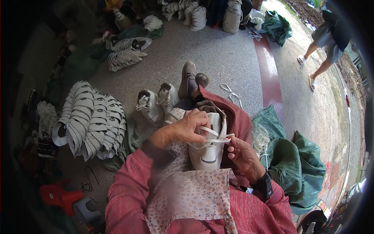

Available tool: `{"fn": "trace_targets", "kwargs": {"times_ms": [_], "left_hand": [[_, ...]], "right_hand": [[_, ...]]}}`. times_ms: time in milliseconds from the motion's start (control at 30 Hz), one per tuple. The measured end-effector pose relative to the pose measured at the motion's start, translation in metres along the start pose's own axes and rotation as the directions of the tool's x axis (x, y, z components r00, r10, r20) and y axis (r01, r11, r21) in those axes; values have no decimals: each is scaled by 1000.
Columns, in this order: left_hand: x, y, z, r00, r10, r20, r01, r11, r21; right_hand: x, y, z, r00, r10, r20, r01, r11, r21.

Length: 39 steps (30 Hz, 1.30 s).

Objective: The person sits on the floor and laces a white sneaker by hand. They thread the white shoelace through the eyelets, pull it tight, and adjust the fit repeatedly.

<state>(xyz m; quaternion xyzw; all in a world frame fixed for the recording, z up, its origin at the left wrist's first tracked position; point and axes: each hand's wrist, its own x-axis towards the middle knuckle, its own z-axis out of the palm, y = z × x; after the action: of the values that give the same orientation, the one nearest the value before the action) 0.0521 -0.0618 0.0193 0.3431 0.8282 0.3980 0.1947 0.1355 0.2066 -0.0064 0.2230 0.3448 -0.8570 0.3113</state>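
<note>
A white shoe upper with a perforated tongue rests on my lap, over a floral apron. A flat white shoelace runs loosely across its eyelet opening. From the left, my left hand reaches over the shoe, its fingers bent around the lace at the eyelet edge; the fingertips are partly hidden. My right hand pinches the lace between thumb and forefinger at the shoe's right side.
Two laced white shoes stand beyond my left arm. Stacked white uppers lie at left. A bundle of laces sits on green sacking at right. A red plastic stool is lower left. Another person stands far right.
</note>
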Motion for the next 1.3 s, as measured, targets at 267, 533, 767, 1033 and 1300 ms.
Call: {"fn": "trace_targets", "kwargs": {"times_ms": [267, 533, 767, 1033, 1300], "left_hand": [[5, 9, 23, 981, -11, -192, 55, 972, 229], [-6, -16, 24, 925, -272, -265, -149, 382, -912], [-17, -43, 4, 824, -467, -323, -479, -267, -836], [-26, -29, -25, 766, -515, -385, -512, -126, -850], [-57, -55, -47, 685, -512, -518, -419, 306, -855]], "right_hand": [[9, -3, 16, 955, -153, 255, 142, 988, 62], [31, 13, 3, 985, -89, 146, 59, 979, 196], [31, 17, 15, 989, -148, 2, 147, 987, 71], [28, 21, 16, 979, -185, -89, 194, 975, 106], [16, 14, 14, 919, -393, -44, 363, 883, -297]]}}
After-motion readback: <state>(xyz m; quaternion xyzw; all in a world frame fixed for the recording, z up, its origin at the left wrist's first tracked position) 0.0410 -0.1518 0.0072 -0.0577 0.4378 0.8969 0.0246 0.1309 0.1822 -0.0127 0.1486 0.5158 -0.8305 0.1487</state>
